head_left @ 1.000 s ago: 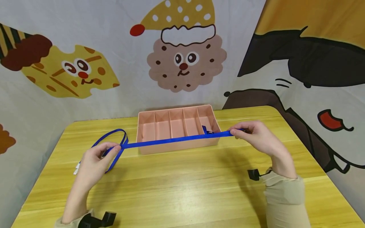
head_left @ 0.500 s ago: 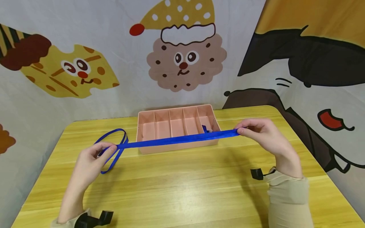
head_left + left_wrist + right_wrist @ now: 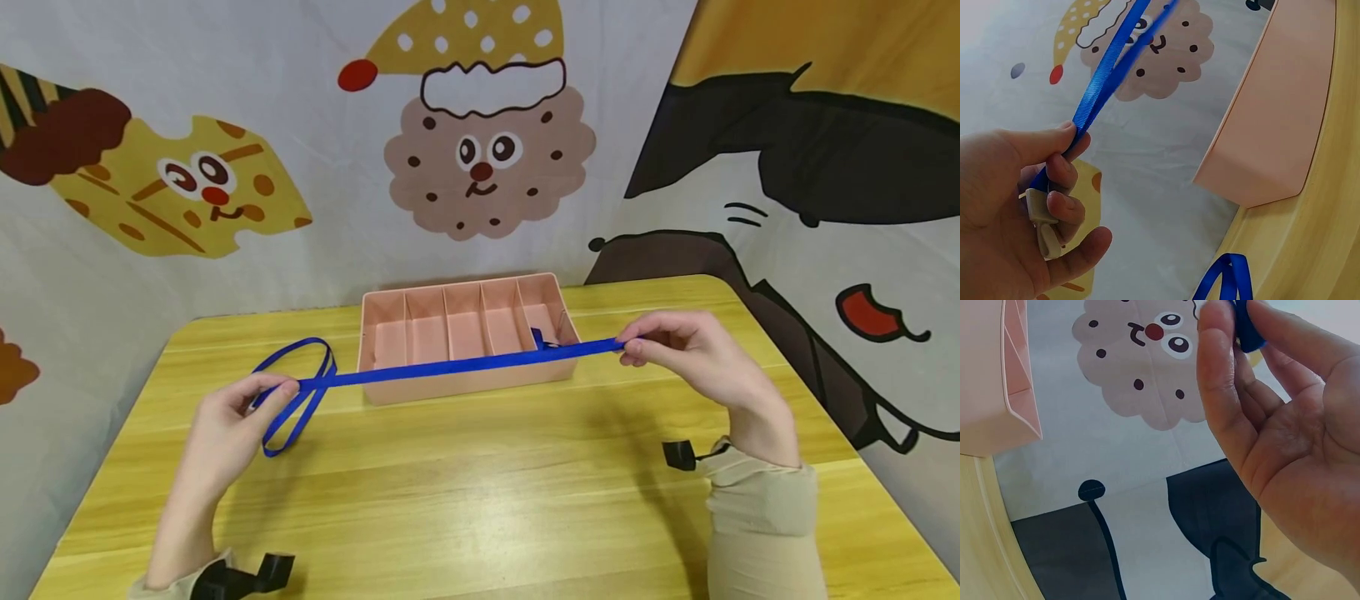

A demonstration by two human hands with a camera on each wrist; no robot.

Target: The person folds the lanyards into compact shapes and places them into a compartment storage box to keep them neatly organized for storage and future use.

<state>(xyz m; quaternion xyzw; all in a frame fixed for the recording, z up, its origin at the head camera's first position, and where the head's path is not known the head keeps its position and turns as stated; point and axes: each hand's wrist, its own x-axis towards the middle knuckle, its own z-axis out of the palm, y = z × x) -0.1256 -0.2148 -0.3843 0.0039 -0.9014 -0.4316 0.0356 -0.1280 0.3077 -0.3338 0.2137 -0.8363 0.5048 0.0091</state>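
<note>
A blue lanyard is stretched almost straight between both hands, above the wooden table. My left hand pinches one end between thumb and forefinger; in the left wrist view a pale plastic clip at that end lies against the curled fingers, and two strands run up from the pinch. The other end is pinched by my right hand, with a short blue fold showing between thumb and finger. Behind the strap stands a pink box with several compartments; something dark blue lies in its rightmost one.
Another blue lanyard lies looped on the table beside the left hand, partly hidden by it. A printed cloth with cartoon figures hangs behind the table's far edge.
My left hand has shifted a little left and my right hand a little right, drawing the held lanyard out wider. Its strands, spread half a second ago, now look like one narrow band.
</note>
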